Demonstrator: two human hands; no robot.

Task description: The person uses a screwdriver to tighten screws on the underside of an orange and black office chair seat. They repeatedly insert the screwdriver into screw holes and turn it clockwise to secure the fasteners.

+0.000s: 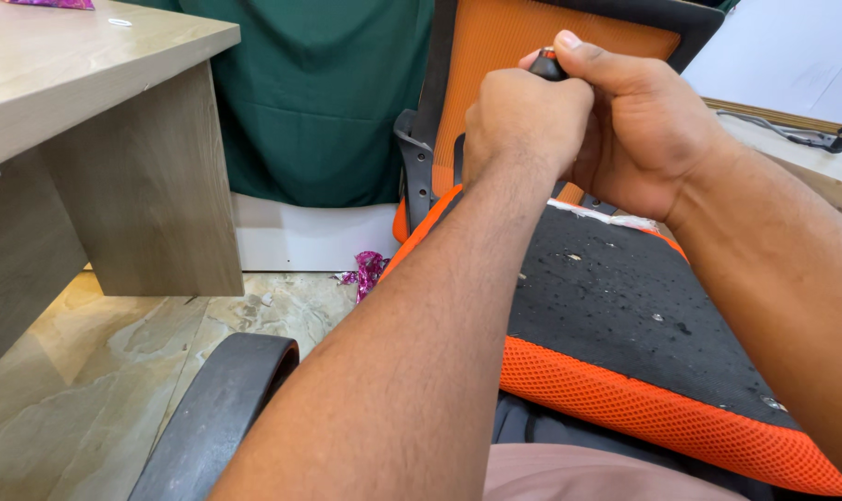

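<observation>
Evidently small, rigid and light, the dark handle [548,65] sits upper centre, clamped between the left hand [523,116] and right hand [639,130], pressed together above the orange chair [644,408]; grip its exposed top.

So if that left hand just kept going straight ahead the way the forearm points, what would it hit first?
Most likely the chair's orange mesh backrest, directly beyond the left hand. The hand is closed around a small dark object, with the right hand wrapped alongside. Depth is hard to judge.
</observation>
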